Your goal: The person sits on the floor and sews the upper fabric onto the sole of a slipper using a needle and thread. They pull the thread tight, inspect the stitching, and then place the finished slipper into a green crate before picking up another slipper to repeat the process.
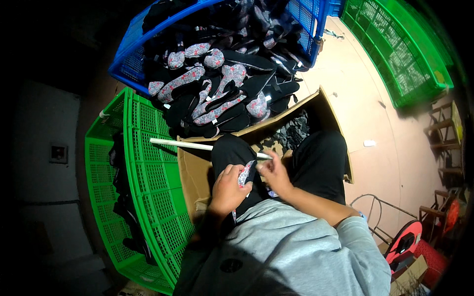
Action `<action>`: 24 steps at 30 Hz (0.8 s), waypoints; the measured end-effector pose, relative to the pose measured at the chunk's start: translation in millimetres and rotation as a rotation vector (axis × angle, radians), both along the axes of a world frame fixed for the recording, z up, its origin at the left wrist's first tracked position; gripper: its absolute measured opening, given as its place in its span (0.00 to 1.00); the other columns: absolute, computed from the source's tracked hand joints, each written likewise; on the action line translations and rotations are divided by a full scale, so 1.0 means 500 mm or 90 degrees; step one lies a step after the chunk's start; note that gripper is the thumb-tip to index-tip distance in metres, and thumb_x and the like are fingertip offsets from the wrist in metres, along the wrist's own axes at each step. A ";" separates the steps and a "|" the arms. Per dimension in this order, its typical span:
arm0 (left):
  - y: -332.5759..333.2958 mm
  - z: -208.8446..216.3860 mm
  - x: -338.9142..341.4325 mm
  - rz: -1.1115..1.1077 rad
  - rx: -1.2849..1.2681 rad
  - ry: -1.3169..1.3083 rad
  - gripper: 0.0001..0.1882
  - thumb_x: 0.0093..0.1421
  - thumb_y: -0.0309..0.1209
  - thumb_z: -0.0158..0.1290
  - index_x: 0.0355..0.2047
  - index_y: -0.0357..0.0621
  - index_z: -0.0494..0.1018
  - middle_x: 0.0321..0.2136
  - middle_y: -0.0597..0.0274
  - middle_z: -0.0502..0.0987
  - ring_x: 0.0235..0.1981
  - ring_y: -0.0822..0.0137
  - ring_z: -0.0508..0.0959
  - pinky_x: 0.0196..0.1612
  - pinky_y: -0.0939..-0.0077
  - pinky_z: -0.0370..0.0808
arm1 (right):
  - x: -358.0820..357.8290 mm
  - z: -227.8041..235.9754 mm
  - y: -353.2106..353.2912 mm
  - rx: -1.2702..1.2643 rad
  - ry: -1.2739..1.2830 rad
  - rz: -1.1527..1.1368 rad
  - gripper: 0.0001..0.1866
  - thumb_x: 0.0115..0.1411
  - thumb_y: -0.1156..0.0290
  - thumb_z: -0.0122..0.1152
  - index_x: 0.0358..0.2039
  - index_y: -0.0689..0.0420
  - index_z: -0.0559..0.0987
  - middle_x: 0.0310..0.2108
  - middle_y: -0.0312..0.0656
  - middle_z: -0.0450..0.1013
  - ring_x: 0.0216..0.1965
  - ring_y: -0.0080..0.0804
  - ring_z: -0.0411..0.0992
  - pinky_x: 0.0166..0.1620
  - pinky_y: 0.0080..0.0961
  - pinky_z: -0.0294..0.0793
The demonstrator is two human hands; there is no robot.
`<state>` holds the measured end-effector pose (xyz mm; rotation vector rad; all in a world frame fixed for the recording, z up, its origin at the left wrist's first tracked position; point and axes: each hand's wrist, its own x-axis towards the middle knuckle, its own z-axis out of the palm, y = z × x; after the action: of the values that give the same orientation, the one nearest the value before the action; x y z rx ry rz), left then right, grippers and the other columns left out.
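My left hand [231,186] is closed round a slipper-like fabric piece [245,173], grey with a red floral print and a dark edge, held over my lap. Just to its right is my right hand [276,175], raised with bent fingers beside the piece's dark edge. Its fingertips are blurred, so whether they pinch anything cannot be told. A pale stick [185,144] lies across the cardboard box and passes behind my knee, close beyond both hands.
The open cardboard box [195,170] around my legs holds dark fabric scraps [292,133]. Beyond it, a blue crate [129,64] overflows with floral and black slipper-like pieces [217,93]. Green crates stand at left [155,182] and far right [395,54]. A red-topped stool [405,244] is at lower right.
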<state>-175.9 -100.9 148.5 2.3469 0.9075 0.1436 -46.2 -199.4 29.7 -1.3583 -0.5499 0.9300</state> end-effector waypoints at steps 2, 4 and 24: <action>0.002 -0.001 0.001 0.003 -0.005 -0.005 0.22 0.48 0.32 0.62 0.43 0.39 0.71 0.40 0.51 0.74 0.43 0.49 0.75 0.47 0.62 0.72 | -0.018 0.026 0.000 0.061 -0.015 0.020 0.26 0.60 0.70 0.62 0.57 0.59 0.65 0.27 0.35 0.65 0.29 0.22 0.63 0.33 0.21 0.67; 0.001 0.001 -0.004 0.012 -0.002 -0.009 0.21 0.48 0.32 0.61 0.43 0.39 0.72 0.40 0.50 0.74 0.44 0.47 0.74 0.48 0.60 0.72 | 0.008 -0.029 0.001 -0.177 -0.069 -0.034 0.22 0.59 0.75 0.58 0.54 0.60 0.67 0.30 0.39 0.69 0.30 0.24 0.67 0.33 0.23 0.69; 0.000 -0.006 -0.005 0.024 -0.017 -0.039 0.20 0.46 0.30 0.62 0.41 0.38 0.74 0.38 0.52 0.75 0.41 0.51 0.76 0.46 0.64 0.73 | -0.005 0.006 0.008 0.031 0.139 0.035 0.24 0.63 0.69 0.58 0.57 0.60 0.64 0.32 0.37 0.68 0.32 0.21 0.65 0.37 0.20 0.69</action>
<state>-178.4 -100.7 145.4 2.2883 0.9185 0.2168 -48.9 -195.6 32.6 -1.1862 -0.4417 1.0876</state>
